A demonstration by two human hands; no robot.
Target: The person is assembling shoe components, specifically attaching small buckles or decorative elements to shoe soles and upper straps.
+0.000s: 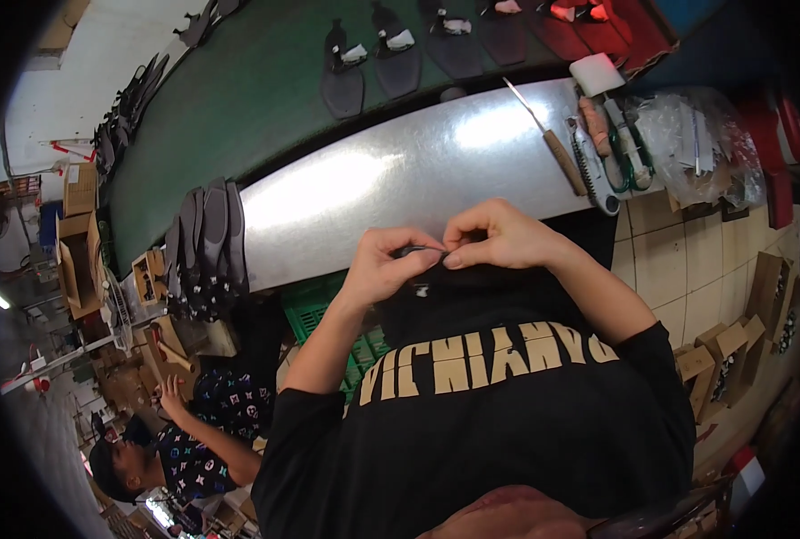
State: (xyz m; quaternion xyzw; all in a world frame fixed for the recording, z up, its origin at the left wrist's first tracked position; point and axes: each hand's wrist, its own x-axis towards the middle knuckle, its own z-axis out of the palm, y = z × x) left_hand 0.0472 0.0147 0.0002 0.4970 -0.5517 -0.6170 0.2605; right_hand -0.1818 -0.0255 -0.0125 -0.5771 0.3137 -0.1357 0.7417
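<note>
Held just in front of my black shirt, both my hands meet at the near edge of a shiny metal plate (328,216). My left hand (382,262) is closed, thumb against fingers, on a small dark piece (407,251). Thumb and forefinger of my right hand (501,237) pinch the same piece at its right end. Its full shape is hidden by my fingers and merges with the shirt. A small whitish bit (421,290) shows just below my left hand; whether it belongs to the piece I cannot tell.
Several dark shoe soles with straps (342,81) lie on a green belt (211,117). At right are an awl (563,162), a utility knife (595,171), green-handled scissors (632,148) and a plastic bag (701,135). Dark insoles (211,238) stand left, near a co-worker (202,440).
</note>
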